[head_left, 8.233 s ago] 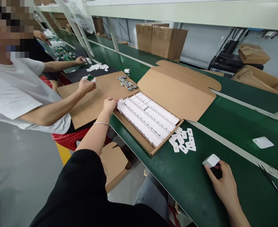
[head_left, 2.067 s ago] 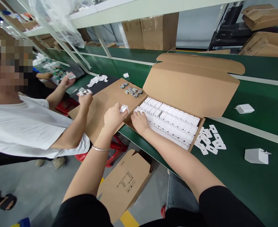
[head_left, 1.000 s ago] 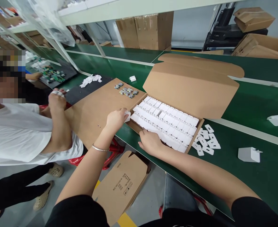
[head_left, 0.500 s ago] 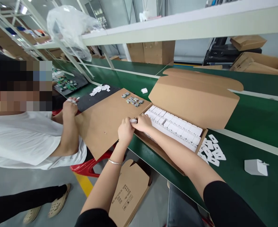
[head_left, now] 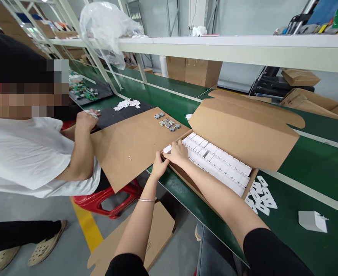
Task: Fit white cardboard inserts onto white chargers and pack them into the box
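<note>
At the left end of an open cardboard box, both hands meet around a white charger housing. My left hand is closed on its near side, fingers close to the box edge. From the right, my right hand reaches over the box and pinches the same piece, its fingers hiding part of it. Rows of white charger housings fill much of the box, with a darker gap in one row. Several small circuit boards lie on the cardboard flap to the left.
Loose flat white pieces lie right of the box, with one white plug housing farther right. A co-worker sits at the left, hands near a black mat. A shelf crosses above the green table.
Both hands have moved with the white housing from above the flap to the box's left end. The camera view has shifted, and the co-worker's head sits lower and nearer.
</note>
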{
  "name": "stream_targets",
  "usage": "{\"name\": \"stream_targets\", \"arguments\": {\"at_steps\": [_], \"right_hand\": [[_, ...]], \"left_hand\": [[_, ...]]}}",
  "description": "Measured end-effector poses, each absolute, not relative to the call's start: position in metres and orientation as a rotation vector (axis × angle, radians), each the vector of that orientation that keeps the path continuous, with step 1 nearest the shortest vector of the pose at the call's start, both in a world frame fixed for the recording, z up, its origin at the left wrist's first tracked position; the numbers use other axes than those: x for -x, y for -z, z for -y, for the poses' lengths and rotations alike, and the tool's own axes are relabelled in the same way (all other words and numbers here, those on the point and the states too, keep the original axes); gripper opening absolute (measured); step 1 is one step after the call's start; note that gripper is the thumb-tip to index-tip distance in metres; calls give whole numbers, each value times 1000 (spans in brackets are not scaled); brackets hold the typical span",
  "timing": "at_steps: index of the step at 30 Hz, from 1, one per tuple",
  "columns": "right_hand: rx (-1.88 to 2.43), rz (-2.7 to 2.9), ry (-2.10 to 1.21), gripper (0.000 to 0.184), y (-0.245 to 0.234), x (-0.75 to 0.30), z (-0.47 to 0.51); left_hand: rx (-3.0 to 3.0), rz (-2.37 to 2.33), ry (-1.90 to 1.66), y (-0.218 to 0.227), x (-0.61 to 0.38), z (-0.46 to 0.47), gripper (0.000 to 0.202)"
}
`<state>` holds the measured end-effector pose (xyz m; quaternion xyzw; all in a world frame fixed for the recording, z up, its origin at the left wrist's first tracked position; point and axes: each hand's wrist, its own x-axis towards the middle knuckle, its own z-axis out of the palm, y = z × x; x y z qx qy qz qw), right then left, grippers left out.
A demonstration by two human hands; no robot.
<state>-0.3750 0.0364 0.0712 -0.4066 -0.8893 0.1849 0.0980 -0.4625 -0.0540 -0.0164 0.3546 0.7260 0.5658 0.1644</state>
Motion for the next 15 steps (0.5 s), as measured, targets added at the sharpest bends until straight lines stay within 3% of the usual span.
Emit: {"name": "stream_targets", "arguments": {"at_steps": [5, 15], "right_hand": [[1245, 2649, -571, 72, -72, 380, -46], [1233, 2679, -512, 68, -68, 384, -52]], "left_hand": [[-869, -2065, -1665, 9, 458, 54, 19], [-680, -2275, -1444, -13, 458, 40, 24]]}}
